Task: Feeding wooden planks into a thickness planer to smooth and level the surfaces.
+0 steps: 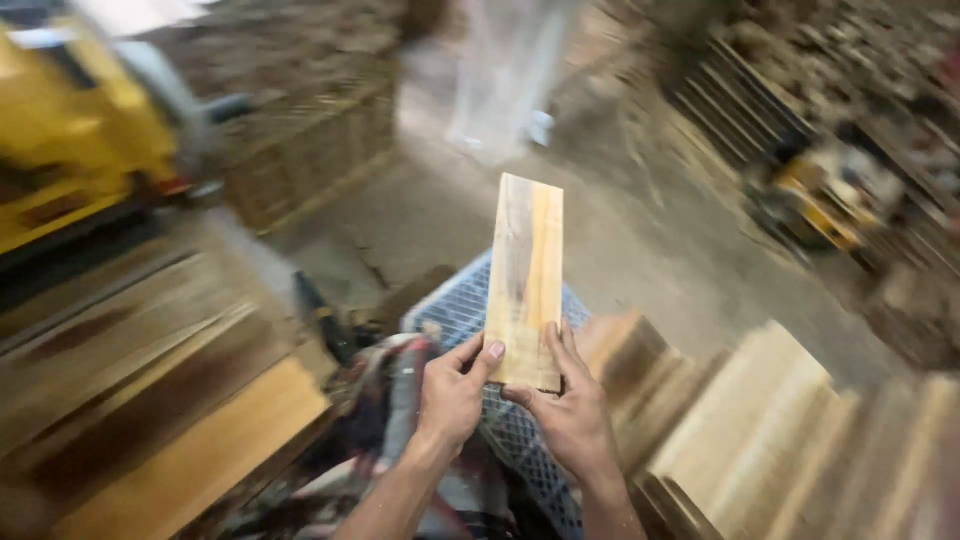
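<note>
A short, flat wooden board [526,270], pale with a yellow-orange streak, stands upright in front of me. Both hands grip its lower end. My left hand [452,392] pinches the bottom left corner, thumb on the front face. My right hand [568,408] holds the bottom right edge, fingers up along the board's side. Below the hands sits a light blue plastic mesh crate [455,305].
Stacked wooden planks [150,400] lie at left and more pale boards [760,420] at right. A yellow machine [70,140] stands upper left; another yellow tool [825,205] at right. Bare concrete floor [620,230] stretches ahead. The view is motion-blurred.
</note>
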